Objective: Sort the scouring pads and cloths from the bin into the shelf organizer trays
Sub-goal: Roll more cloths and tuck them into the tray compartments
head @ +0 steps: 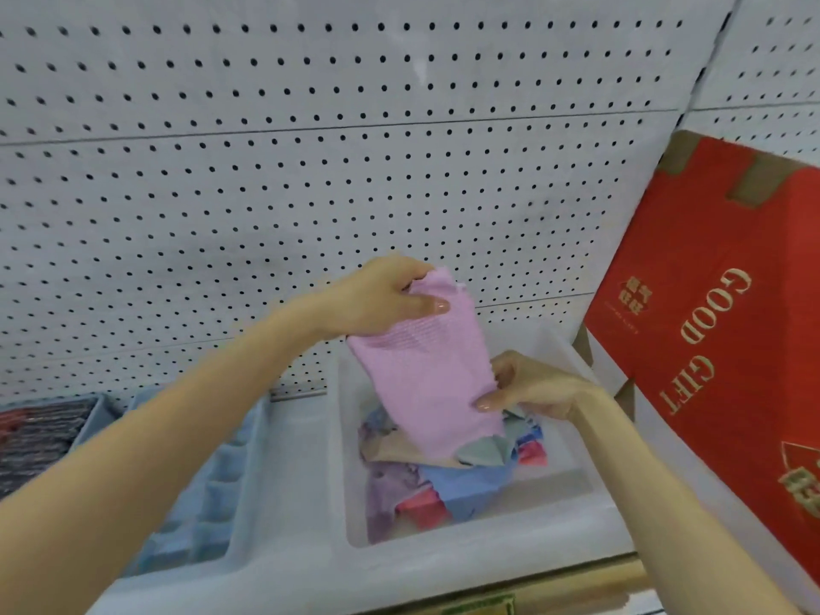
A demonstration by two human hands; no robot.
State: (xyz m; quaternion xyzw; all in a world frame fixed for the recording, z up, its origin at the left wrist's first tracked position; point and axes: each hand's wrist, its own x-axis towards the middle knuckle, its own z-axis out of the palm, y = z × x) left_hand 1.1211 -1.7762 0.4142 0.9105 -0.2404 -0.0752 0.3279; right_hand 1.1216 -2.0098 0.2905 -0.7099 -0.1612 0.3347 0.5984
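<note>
A pink cloth (426,366) hangs above the white bin (572,517). My left hand (381,299) pinches its top edge between thumb and fingers. My right hand (528,383) grips its lower right edge, just over the bin. Inside the bin lies a heap of cloths and pads (443,477) in blue, purple, beige, grey-green and red. To the left stands a pale blue organizer tray (208,494) with several dividers. Further left, another tray (40,432) holds dark grey and red pads.
A white pegboard wall (310,148) rises behind the shelf. A red carton (719,339) printed GOOD GIFT leans at the right, close to the bin and my right forearm. The shelf's front edge (577,579) runs along the bottom.
</note>
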